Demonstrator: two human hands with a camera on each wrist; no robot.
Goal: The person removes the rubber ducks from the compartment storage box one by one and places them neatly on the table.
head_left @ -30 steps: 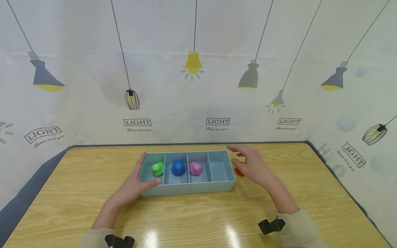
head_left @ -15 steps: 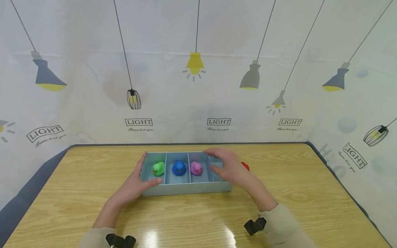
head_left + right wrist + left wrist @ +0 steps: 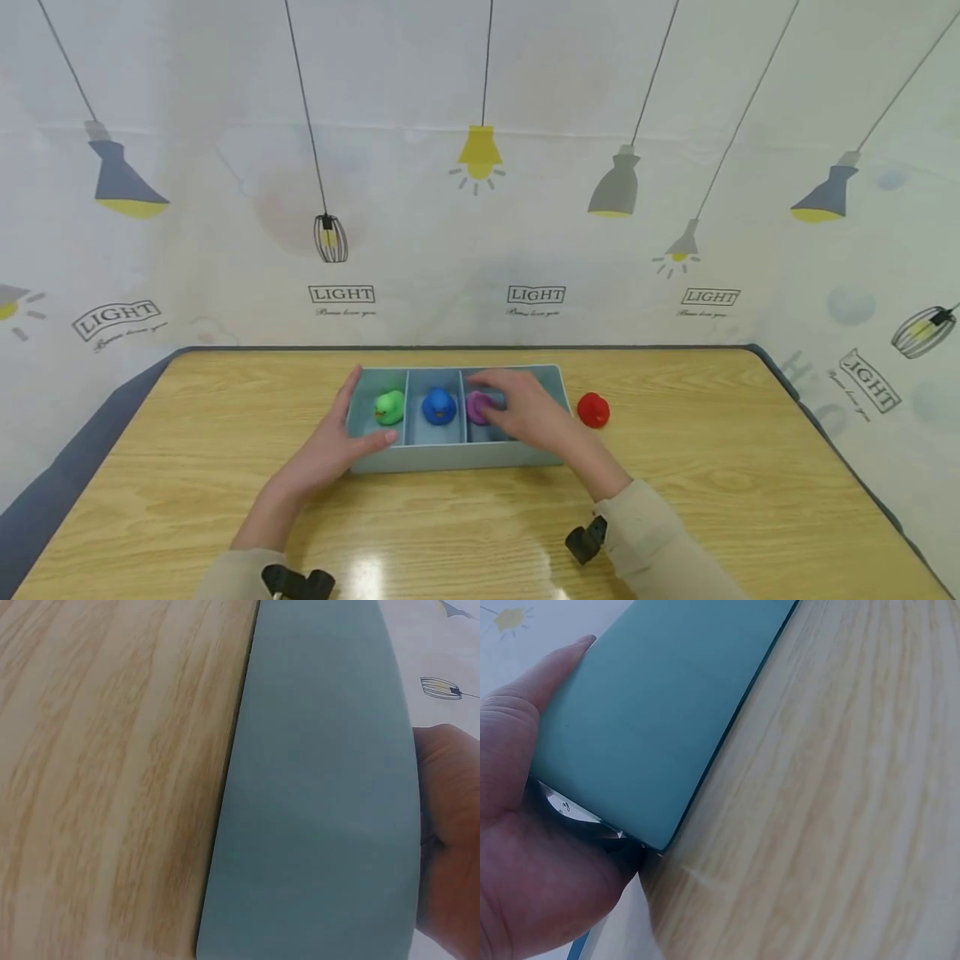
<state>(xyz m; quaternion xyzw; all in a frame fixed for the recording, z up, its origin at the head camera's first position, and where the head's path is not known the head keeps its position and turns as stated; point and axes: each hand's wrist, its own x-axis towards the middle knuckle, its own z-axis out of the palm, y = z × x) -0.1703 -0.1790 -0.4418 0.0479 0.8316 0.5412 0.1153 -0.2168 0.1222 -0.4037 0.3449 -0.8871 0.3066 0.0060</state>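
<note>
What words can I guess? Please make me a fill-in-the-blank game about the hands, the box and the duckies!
1. The person's ____ holds the box at the end with the green duck.
2. Nearest the pink duck is the person's ____.
3. Between the green duck and the pink duck sits the ____.
4. The red toy lies outside the box, on the ____.

Missing words: left hand; right hand; blue duck; table.
</note>
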